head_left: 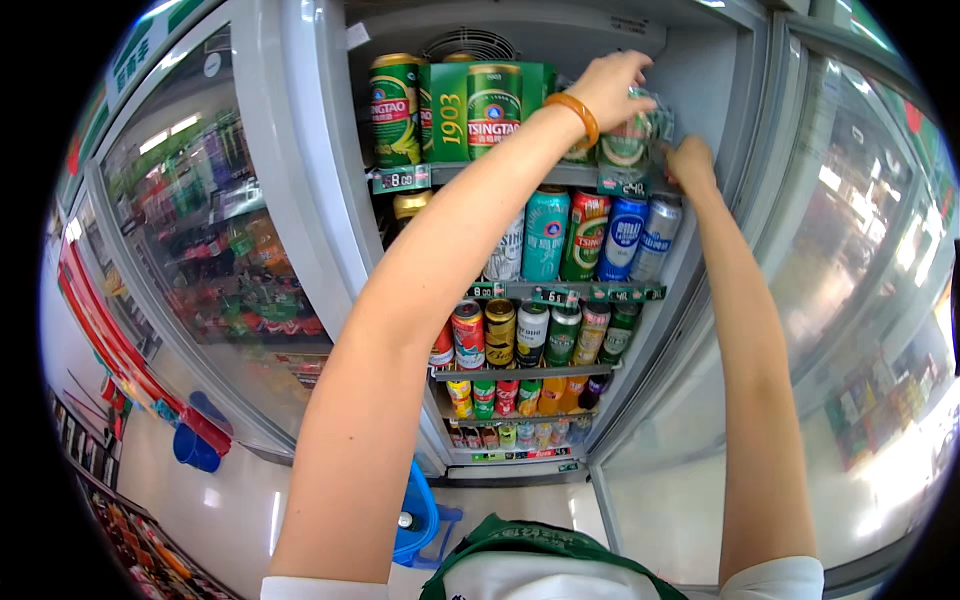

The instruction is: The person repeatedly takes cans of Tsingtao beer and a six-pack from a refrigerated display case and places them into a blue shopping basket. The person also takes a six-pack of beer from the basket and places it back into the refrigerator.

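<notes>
On the top shelf of an upright drinks fridge, a clear-wrapped pack of green cans (625, 150) sits at the right end. My left hand (612, 85), with an amber bangle (575, 115) at its wrist, reaches over the pack's top, its fingers bent round the upper edge. Low on the pack's right side is my right hand (690, 165), fingers curled against the wrap. Part of the pack is hidden behind my left hand. Left of it stand a green carton of beer cans (450, 110) and a tall green can (396, 110).
Lower shelves hold rows of cans, among them a teal can (546, 235) and a blue can (623, 238). Glass doors flank me, the left one (215, 230) and right one (830, 250). A blue basket (418, 525) with a bottle inside stands on the floor by my left arm.
</notes>
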The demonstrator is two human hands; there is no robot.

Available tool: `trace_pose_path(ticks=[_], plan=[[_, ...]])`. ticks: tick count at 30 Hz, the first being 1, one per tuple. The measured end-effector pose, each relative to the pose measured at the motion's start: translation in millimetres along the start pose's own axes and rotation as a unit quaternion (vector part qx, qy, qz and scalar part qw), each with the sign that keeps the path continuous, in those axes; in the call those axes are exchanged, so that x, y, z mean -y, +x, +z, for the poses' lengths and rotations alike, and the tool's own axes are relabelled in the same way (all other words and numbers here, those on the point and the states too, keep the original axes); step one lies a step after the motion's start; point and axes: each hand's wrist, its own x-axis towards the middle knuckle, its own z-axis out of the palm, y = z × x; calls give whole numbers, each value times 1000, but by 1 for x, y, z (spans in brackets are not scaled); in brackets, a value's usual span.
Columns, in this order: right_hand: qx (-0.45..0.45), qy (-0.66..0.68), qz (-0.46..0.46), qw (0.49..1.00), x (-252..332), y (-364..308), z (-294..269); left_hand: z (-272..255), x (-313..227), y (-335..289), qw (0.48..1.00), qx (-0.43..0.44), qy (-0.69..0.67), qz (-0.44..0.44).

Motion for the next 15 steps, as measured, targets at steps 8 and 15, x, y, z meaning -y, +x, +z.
trace_pose_path(ticks=[8,15], plan=[[-252,54,-176,950,59,-109,45,-39,29,-31,952,106,287,3],[-100,58,-142,983,59,-89,37,-38,41,-34,959,50,266,78]])
